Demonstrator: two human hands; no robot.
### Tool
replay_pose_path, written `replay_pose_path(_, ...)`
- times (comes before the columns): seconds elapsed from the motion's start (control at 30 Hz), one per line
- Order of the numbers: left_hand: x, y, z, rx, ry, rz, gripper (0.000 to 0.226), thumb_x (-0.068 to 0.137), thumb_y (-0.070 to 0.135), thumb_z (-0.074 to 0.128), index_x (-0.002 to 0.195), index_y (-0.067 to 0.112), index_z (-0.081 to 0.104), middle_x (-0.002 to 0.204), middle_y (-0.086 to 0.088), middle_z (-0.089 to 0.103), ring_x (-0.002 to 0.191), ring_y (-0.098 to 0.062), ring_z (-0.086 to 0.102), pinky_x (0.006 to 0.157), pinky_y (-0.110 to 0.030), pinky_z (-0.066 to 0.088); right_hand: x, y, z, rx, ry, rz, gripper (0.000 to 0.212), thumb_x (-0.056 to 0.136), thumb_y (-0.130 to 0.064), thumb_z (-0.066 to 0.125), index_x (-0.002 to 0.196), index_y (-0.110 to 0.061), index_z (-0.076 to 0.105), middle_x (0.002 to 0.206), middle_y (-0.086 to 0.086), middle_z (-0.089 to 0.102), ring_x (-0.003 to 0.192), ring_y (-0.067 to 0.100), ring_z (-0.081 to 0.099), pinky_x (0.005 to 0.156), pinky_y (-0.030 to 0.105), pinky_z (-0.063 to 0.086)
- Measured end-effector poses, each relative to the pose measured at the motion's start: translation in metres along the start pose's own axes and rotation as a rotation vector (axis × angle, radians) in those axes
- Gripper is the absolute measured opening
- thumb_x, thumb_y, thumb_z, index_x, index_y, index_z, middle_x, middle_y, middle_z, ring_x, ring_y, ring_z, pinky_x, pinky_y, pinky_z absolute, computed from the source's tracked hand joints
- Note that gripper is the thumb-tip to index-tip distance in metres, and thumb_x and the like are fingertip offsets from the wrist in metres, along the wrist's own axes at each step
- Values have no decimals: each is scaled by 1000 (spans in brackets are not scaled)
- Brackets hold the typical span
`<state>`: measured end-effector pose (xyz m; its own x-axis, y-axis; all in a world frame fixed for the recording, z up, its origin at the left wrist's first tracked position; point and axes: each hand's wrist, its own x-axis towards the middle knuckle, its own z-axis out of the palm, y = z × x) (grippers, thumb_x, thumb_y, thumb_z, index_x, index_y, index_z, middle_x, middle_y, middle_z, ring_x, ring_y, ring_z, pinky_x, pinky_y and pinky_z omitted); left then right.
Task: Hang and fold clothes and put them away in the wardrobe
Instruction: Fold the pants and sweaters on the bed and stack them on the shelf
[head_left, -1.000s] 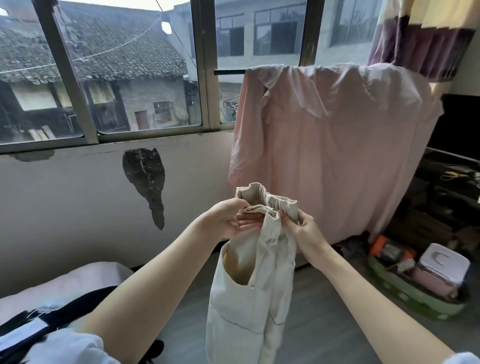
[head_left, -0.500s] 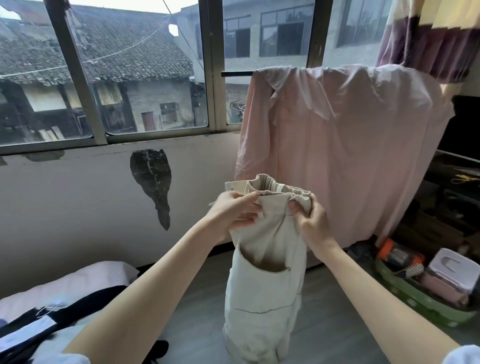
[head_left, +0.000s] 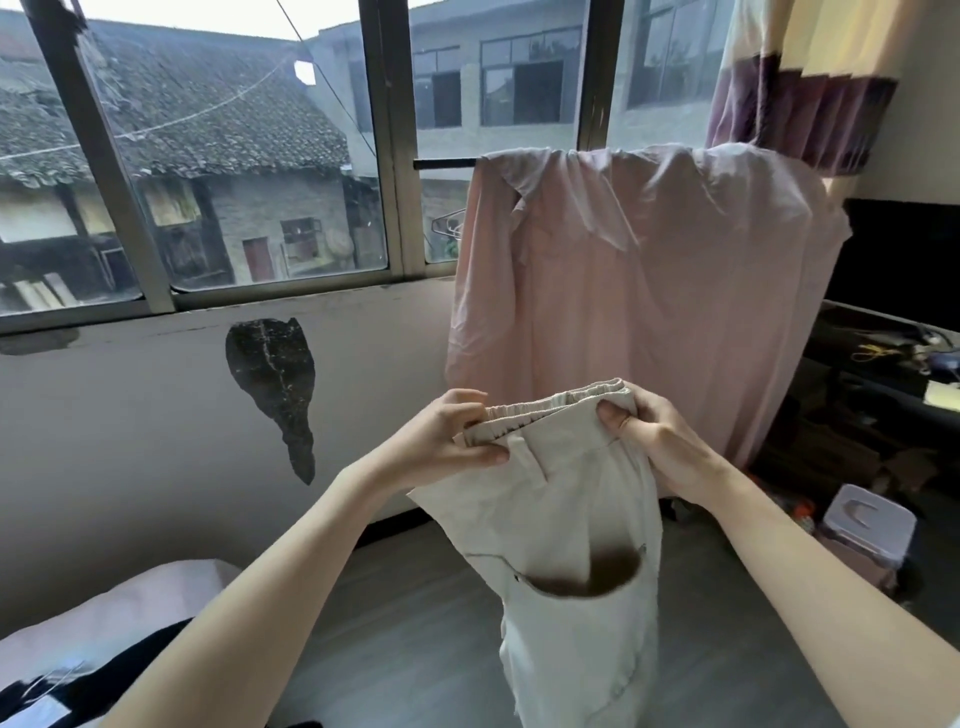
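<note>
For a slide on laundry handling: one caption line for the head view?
Both hands, left and right, grip the waistband of cream trousers before a draped pink sheet.

Views: you've only got one, the head cam, so nothing overlaps.
Position: sits on your head, wide-angle, edges bend a lot.
Facing: forward and a bit down, toward the metal-framed glass window (head_left: 249, 171) and the pink cloth draped over a rail (head_left: 639, 291).
Closeness: your bare forearms fill the lower frame, really near the lens.
</note>
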<state>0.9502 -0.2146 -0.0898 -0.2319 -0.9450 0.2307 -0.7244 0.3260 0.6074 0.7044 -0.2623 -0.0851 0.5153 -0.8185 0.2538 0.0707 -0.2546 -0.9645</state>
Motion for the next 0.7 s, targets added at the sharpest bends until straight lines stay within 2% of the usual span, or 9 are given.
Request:
replay_pose_path(0.07,0,-3,7,-161,-37,-37,58,68,50,69,97,1,61,97,7,57,84,-7,52,72,-17,41,-6,3,-4,10,25,-1,23,82,-23,56,99,-9,62,92,4,66,87,16,63,75,25,52)
replay_pose_path(0.13,-2,-3,17,-259,-49,-70,58,65,52,66,82,-2,51,66,11,42,58,-8,36,53,-22,30,-10,8,-8,1,52,10,22,84,-21,59,100,-7,62,94,7,66,88,16,63,77,26,52)
replay_pose_path(0.2,1,6,29,-293,-68,-63,46,71,41,69,72,3,42,58,14,32,54,-8,29,49,-22,24,-18,13,-17,-32,108,28,15,90,-14,58,101,-4,60,94,9,64,88,17,62,78,28,51)
replay_pose_path(0.33,4,35,58,-211,50,-50,32,81,17,67,68,17,38,53,13,34,50,-6,29,49,-22,26,-36,24,-42,-319,233,-20,6,92,-9,54,93,-3,58,87,10,59,83,18,56,74,25,45)
replay_pose_path(0.4,4,55,71,-178,98,-57,28,81,20,67,78,26,39,57,12,41,52,-6,34,51,-20,31,-44,28,-55,-427,274,-68,5,92,-13,56,90,-17,58,86,3,62,82,14,57,75,25,45)
replay_pose_path(0.47,3,77,80,-157,89,-78,30,81,24,66,96,32,41,63,10,50,59,-7,42,55,-19,37,-52,35,-67,-513,326,-93,6,89,-29,59,91,-24,59,89,-1,63,88,17,58,81,31,45)
replay_pose_path(0.53,1,95,91,-110,100,-112,35,82,25,66,111,29,46,69,11,52,68,-8,48,61,-18,40,-56,43,-77,-669,380,-93,37,82,-49,53,99,-17,62,91,-3,59,95,22,53,83,33,42)
replay_pose_path(0.57,-1,105,100,-76,129,-125,32,82,25,66,111,25,52,70,13,52,70,-7,49,60,-15,39,-61,45,-82,-714,398,-78,45,81,-51,52,103,-14,63,93,-2,57,97,24,53,82,33,41)
replay_pose_path(0.7,-14,139,141,-52,241,-217,19,81,23,66,98,16,62,67,12,52,60,-4,47,54,-14,37,-80,57,-95,-692,394,-34,36,89,-41,55,113,-14,60,109,7,60,100,30,57,83,41,45)
